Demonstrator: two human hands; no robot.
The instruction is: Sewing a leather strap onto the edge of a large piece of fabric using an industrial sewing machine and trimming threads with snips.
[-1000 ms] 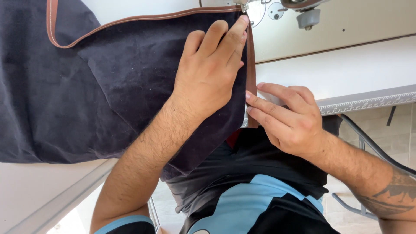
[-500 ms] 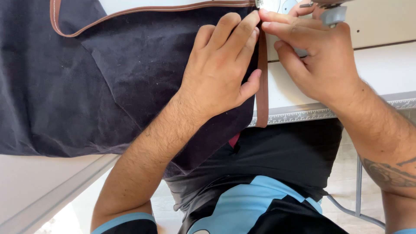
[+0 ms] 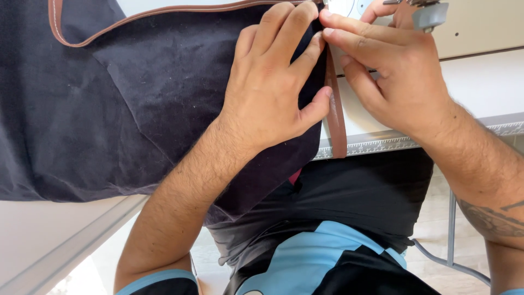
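Nearest the camera, dark fabric [image 3: 136, 109] hangs off the white table [image 3: 480, 87] edge toward the lap. Left hand [image 3: 273, 93] lies flat on the fabric, fingers together, thumb pressed against the brown strap [image 3: 335, 117] along the fabric's right edge. Farther up, right hand [image 3: 393, 71] pinches the strap's upper end, fingertips meeting the left's, just below the grey machine part [image 3: 428, 13].

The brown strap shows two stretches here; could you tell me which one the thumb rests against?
The vertical stretch beside the left hand, hanging over the table edge, not the one curving across the dark fabric.
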